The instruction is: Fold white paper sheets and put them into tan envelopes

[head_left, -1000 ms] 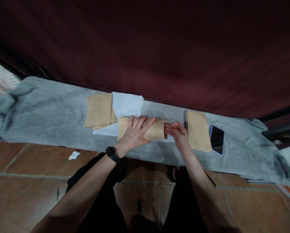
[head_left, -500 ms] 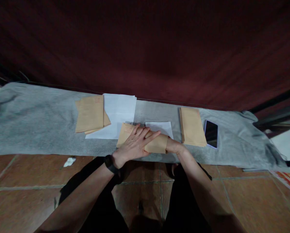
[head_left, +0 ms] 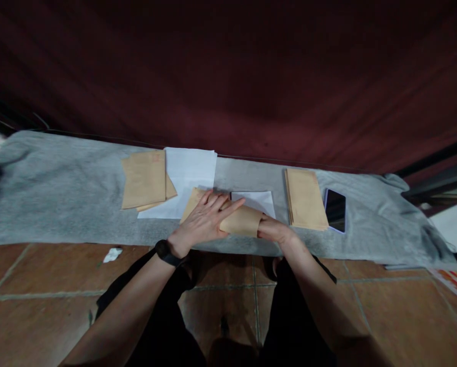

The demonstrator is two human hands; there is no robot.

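A brown paper envelope [head_left: 243, 220] lies crosswise in front of me, its right end bulging open. My left hand [head_left: 204, 220] rests flat on top of it with fingers spread. From the right, my right hand [head_left: 271, 229] reaches into the envelope's mouth. The fingers of that hand are hidden inside, so their grip does not show. Just behind the envelope is a small white sheet of paper [head_left: 259, 200], partly covered by it. Larger white sheets [head_left: 190, 165] lie behind and to the left of my left hand.
Two or more brown envelopes [head_left: 144, 181] overlap the white sheets at left. On the right sits a stack of brown envelopes [head_left: 307, 199], touching or close to a phone [head_left: 335, 210]. A grey cloth [head_left: 71, 193] covers the narrow bench. Crumpled white paper [head_left: 112, 255] lies on the tiled floor.
My left hand has slid slightly left along the envelope. A little more of my right hand shows at the envelope's mouth, and the right end of the envelope bulges more.
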